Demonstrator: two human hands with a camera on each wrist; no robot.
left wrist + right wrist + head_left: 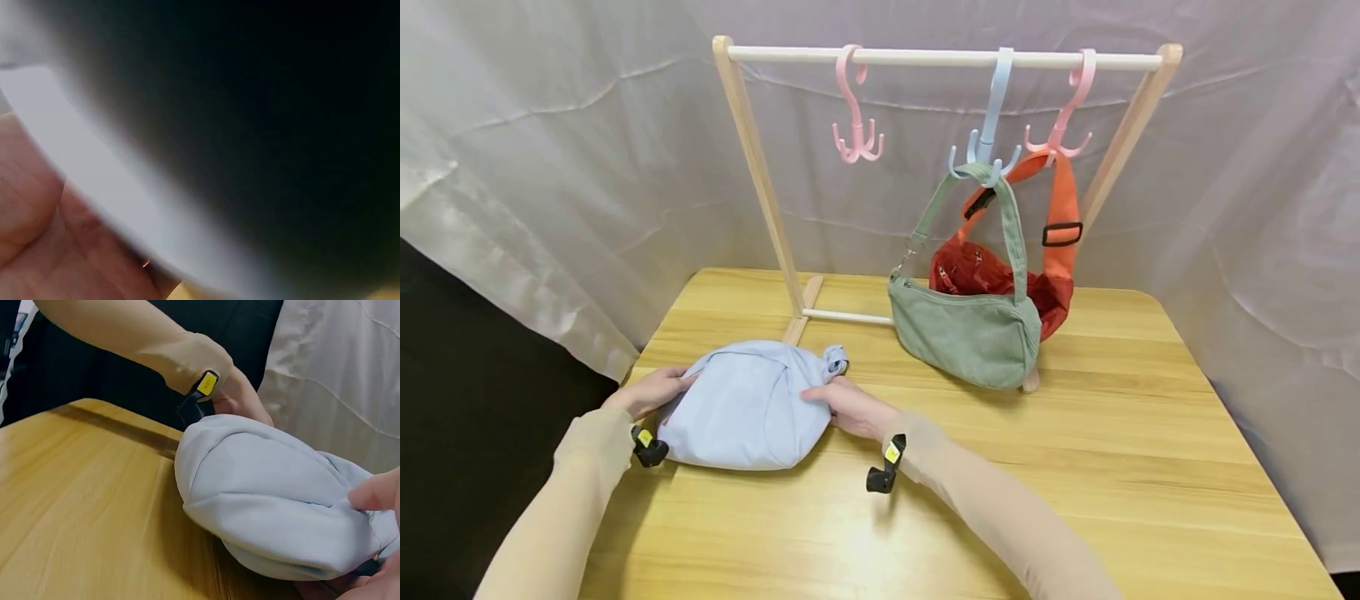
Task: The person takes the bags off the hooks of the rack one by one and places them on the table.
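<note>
A light blue fabric bag (741,408) with a knotted strap end is held a little above the wooden table between both hands. My left hand (653,392) grips its left side, thumb over the top edge. At the right side, below the knot, my right hand (853,407) pinches the cloth, thumb in front and fingers behind. In the right wrist view the bag (269,494) bulges, with the right thumb (375,490) pressing into it. The left wrist view is mostly blocked by the dark, blurred bag close to the lens; part of the left palm (37,237) shows.
Behind stands a wooden rack with a white rail (925,57). From it hang a pink hook (857,137), a blue hook (991,117) bearing a green corduroy bag (966,333), and another pink hook (1067,104) bearing a red bag with orange strap (1062,217). The table (1112,467) extends rightward.
</note>
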